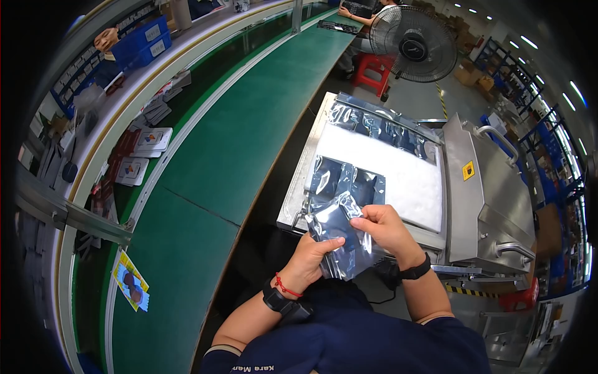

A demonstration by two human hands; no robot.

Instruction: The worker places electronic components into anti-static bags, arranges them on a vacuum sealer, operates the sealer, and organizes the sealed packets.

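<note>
Between my hands is a shiny grey translucent antistatic bag [336, 225], held above the near edge of a vacuum sealing machine. My left hand [311, 254] grips its lower left side, thumb lying across the front. At the upper right edge, my right hand [381, 228] pinches the film between thumb and fingers. What the bag contains cannot be made out. Just beyond it, more silvery bags [358, 177] lie along the near side of the machine's white pad [380, 159]. Another row of dark shiny bags [380, 124] lies along the pad's far side.
The sealer's metal lid [483, 193] stands raised at right. A green conveyor belt [249, 124] runs along my left, with a yellow-and-blue packet [131, 282] on it. Beyond the machine are a standing fan [412, 45], a red stool [374, 73] and another person's arm [356, 17].
</note>
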